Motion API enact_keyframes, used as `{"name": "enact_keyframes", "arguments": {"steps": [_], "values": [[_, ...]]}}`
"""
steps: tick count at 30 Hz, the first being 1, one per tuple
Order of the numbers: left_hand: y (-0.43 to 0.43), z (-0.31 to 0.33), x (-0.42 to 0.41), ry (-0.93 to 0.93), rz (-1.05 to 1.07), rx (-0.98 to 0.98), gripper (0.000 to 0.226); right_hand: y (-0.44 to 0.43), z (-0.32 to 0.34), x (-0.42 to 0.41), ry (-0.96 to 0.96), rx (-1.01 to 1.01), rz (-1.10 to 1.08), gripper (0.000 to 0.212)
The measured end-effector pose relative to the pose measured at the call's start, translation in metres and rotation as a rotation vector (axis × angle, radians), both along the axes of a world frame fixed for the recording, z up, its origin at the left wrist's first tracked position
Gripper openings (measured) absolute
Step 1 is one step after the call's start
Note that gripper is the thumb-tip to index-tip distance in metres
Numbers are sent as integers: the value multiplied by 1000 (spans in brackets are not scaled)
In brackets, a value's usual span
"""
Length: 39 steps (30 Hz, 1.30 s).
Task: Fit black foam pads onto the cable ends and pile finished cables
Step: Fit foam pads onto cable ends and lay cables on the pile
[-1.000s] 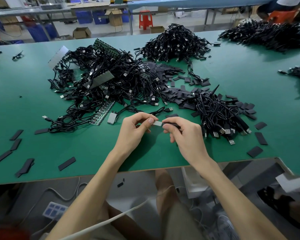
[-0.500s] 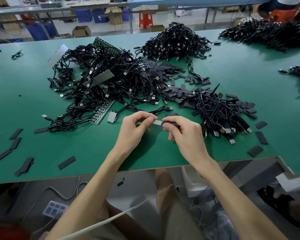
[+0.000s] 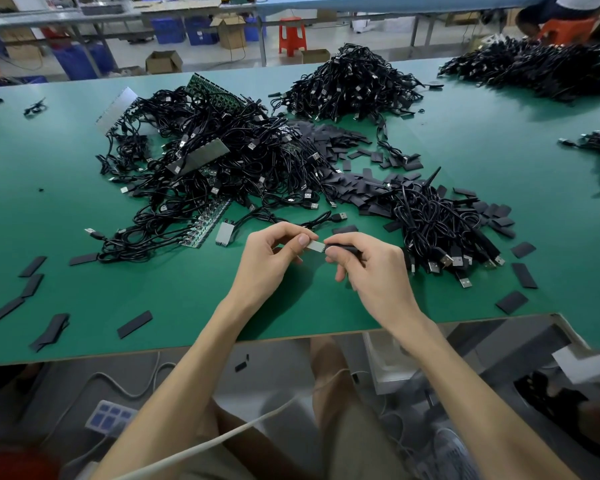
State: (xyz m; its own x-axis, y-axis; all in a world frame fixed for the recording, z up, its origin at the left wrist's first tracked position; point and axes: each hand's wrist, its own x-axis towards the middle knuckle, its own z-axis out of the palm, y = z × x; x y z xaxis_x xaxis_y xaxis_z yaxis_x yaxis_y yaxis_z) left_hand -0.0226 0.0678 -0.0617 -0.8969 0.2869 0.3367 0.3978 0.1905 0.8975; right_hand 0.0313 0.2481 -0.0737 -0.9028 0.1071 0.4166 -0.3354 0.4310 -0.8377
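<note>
Above the green table (image 3: 153,296), my left hand (image 3: 274,261) pinches a small pale flat cable end (image 3: 315,246) between thumb and forefinger. My right hand (image 3: 371,271) grips a black foam pad (image 3: 343,249) whose open end meets that pale piece. The cable behind the pale end is hidden by my left hand. A tangled heap of black cables (image 3: 215,168) lies beyond my hands to the left. A smaller bundle of cables with metal plugs (image 3: 433,223) lies just right of my right hand. Loose foam pads (image 3: 357,188) are spread between the two heaps.
More cable heaps sit at the far centre (image 3: 350,84) and far right (image 3: 541,67). Stray foam pads lie near the front left edge (image 3: 134,323) and front right (image 3: 511,302). Green circuit strips (image 3: 212,220) stick out of the left heap. A person sits by an orange stool (image 3: 565,29).
Hardly anything has moved. Both hands keep the same hold, with the pale end and the pad still meeting between them.
</note>
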Motion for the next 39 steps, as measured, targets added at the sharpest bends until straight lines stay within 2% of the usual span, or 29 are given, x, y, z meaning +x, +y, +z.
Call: {"name": "enact_keyframes", "arguments": {"steps": [4, 10, 16, 22, 27, 31, 39], "values": [[-2, -3, -2, 1, 68, 4, 11, -1, -1, -1, -36, -28, 67, 13], [-1, -2, -1, -47, 10, 51, 12, 1, -2, -1, -23, -47, 19, 16], [0, -3, -1, -68, 37, 85, 11, -1, -1, 0, -62, -46, 84, 20], [-1, -1, 0, -78, -52, 78, 13, 0, 0, 1, -35, -42, 35, 19], [-1, -2, 1, -51, 31, 102, 8, -1, -1, 1, -77, 7, 86, 25], [-1, -2, 1, -49, -11, 88, 10, 0, -3, -1, -69, 45, 28, 20], [-2, -1, 1, -76, -102, 46, 18, 2, -1, -3, -67, -11, -26, 9]]}}
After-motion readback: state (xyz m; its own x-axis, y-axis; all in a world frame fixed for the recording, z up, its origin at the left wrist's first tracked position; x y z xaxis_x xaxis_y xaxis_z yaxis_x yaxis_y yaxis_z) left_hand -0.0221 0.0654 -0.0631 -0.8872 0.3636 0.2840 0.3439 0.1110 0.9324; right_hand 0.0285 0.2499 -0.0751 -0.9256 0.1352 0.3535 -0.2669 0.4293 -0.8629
